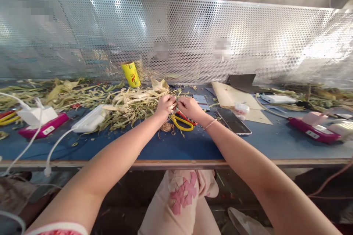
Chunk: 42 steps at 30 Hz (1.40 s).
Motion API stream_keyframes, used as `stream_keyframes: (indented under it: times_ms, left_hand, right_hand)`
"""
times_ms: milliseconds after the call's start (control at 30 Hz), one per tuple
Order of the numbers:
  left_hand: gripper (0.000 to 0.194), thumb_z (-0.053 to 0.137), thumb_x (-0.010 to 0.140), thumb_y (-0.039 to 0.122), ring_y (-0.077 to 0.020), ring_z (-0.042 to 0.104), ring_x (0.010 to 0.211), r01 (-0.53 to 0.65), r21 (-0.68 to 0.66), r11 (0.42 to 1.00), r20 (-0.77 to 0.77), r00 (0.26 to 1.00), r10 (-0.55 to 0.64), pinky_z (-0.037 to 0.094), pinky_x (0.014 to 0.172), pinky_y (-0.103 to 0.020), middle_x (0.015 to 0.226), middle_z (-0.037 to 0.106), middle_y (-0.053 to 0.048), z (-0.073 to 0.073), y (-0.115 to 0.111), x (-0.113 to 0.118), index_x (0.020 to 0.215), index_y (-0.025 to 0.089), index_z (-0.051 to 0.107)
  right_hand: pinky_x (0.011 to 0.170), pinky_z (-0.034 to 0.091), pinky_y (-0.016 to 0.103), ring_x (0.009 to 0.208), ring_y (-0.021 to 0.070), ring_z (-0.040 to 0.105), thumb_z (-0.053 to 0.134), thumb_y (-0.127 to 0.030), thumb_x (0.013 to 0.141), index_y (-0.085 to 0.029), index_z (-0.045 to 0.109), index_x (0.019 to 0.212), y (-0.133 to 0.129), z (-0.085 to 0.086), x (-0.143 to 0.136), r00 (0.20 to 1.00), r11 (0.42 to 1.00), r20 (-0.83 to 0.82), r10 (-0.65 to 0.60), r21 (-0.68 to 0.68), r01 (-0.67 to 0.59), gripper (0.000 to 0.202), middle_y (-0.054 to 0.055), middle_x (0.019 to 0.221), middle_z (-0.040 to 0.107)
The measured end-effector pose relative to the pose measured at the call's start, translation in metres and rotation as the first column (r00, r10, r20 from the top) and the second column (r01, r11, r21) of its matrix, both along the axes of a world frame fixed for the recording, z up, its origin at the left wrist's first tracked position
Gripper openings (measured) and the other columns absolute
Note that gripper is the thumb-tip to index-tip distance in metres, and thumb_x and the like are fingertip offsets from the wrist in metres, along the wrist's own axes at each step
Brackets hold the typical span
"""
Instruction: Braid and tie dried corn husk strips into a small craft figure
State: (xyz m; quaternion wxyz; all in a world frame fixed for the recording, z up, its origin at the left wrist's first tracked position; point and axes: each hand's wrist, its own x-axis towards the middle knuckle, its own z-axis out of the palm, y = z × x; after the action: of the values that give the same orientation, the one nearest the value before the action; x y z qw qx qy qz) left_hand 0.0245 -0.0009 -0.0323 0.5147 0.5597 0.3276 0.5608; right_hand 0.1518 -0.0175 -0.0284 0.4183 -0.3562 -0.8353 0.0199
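Note:
Both hands meet at the middle of the blue table, almost touching. My left hand [165,105] is closed in a pinch on a piece of pale dried husk, part of which shows below its fingers. My right hand [188,107] is curled closed beside it; what its fingers hold, if anything, is hidden. Just below the hands lie yellow-handled scissors [182,127] and a small coil of brown twine [167,127]. A heap of dried husks [132,101] spreads to the left of my left hand, and a pale folded husk [160,86] stands up behind it.
A yellow tube [131,74] stands behind the husks. On the left are a white power strip [89,119] and a magenta one [44,126] with cables. To the right lie a phone [234,122], a cardboard sheet [234,97] and another magenta strip [314,131]. A perforated metal screen [182,36] rises behind.

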Motion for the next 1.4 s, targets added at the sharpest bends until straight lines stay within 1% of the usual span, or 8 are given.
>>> stream_keyframes:
  times_ms: [200,367,567,733,867,933,1167,1400]
  left_hand:
    - [0.030,0.060,0.071,0.030,-0.0052,0.041,0.039,-0.016,0.035,0.999,-0.072,0.997,0.018,0.030,0.043,-0.019,0.043,0.041,0.006,-0.005,0.004,-0.003,0.054,0.016,0.040]
    - [0.028,0.060,0.071,0.034,-0.0074,0.046,0.044,0.008,0.044,0.999,-0.086,0.996,-0.005,0.035,0.048,-0.020,0.047,0.046,0.005,-0.006,0.004,-0.004,0.058,0.016,0.043]
    - [0.024,0.059,0.072,0.029,-0.0074,0.045,0.047,-0.088,0.076,0.993,-0.146,0.984,0.098,0.035,0.050,-0.019,0.047,0.044,0.005,-0.007,0.005,-0.001,0.057,0.017,0.046]
    - [0.024,0.060,0.071,0.030,-0.0066,0.045,0.046,-0.070,0.033,0.997,-0.085,0.994,0.073,0.036,0.050,-0.019,0.048,0.045,0.005,-0.005,0.002,0.001,0.059,0.017,0.044]
    - [0.022,0.059,0.071,0.029,-0.0074,0.046,0.046,0.012,-0.019,1.000,-0.058,0.998,-0.013,0.038,0.050,-0.020,0.049,0.048,0.004,-0.001,-0.006,0.002,0.061,0.016,0.045]
    - [0.020,0.059,0.071,0.027,-0.0075,0.047,0.047,0.027,-0.037,0.999,-0.056,0.998,-0.029,0.040,0.051,-0.021,0.050,0.049,0.004,0.001,-0.010,0.002,0.061,0.016,0.045]
    - [0.021,0.060,0.065,0.021,-0.0059,0.046,0.045,0.027,-0.034,0.999,-0.004,1.000,-0.027,0.040,0.050,-0.020,0.048,0.046,0.006,-0.001,-0.008,0.002,0.057,0.016,0.042]
    - [0.020,0.060,0.064,0.017,-0.0071,0.049,0.045,0.043,-0.122,0.992,0.037,0.999,-0.039,0.042,0.049,-0.020,0.046,0.047,0.005,0.002,-0.011,0.004,0.054,0.015,0.042]
  right_hand:
    - [0.057,0.031,0.022,0.054,0.0092,0.037,0.035,-0.015,0.075,-0.021,0.026,0.058,0.000,-0.002,0.003,0.999,0.999,0.039,0.028,0.021,-0.029,0.021,-0.002,0.057,0.040]
    - [0.059,0.032,0.023,0.058,0.0107,0.041,0.036,-0.017,0.081,-0.021,0.033,0.060,0.002,-0.005,0.004,0.999,0.999,0.005,-0.042,0.003,0.042,0.022,-0.001,0.059,0.045]
    - [0.065,0.035,0.024,0.063,0.0122,0.047,0.035,-0.022,0.086,-0.020,0.042,0.066,0.002,-0.006,0.003,0.999,0.999,-0.018,-0.043,-0.019,0.043,0.022,0.001,0.062,0.051]
    - [0.066,0.035,0.025,0.064,0.0134,0.049,0.035,-0.021,0.086,-0.019,0.042,0.066,0.003,-0.007,0.002,0.996,0.994,-0.023,-0.085,-0.065,0.083,0.021,0.003,0.065,0.054]
    - [0.064,0.035,0.025,0.064,0.0139,0.049,0.035,-0.020,0.084,-0.019,0.042,0.065,0.004,-0.007,0.001,0.994,0.993,-0.017,-0.109,-0.036,0.109,0.021,0.003,0.064,0.052]
    - [0.064,0.035,0.025,0.064,0.0138,0.048,0.036,-0.019,0.083,-0.019,0.043,0.065,0.004,-0.007,0.001,0.993,0.993,-0.023,-0.112,-0.021,0.112,0.020,0.002,0.063,0.052]
    - [0.060,0.033,0.023,0.059,0.0118,0.046,0.039,-0.017,0.080,-0.019,0.042,0.061,0.004,-0.009,0.000,0.995,0.994,-0.018,-0.099,0.036,0.100,0.020,0.000,0.060,0.050]
    - [0.061,0.033,0.022,0.062,0.0115,0.046,0.037,-0.015,0.081,-0.018,0.043,0.063,0.007,-0.012,-0.001,0.992,0.990,0.051,-0.116,0.081,0.112,0.019,0.001,0.064,0.052]
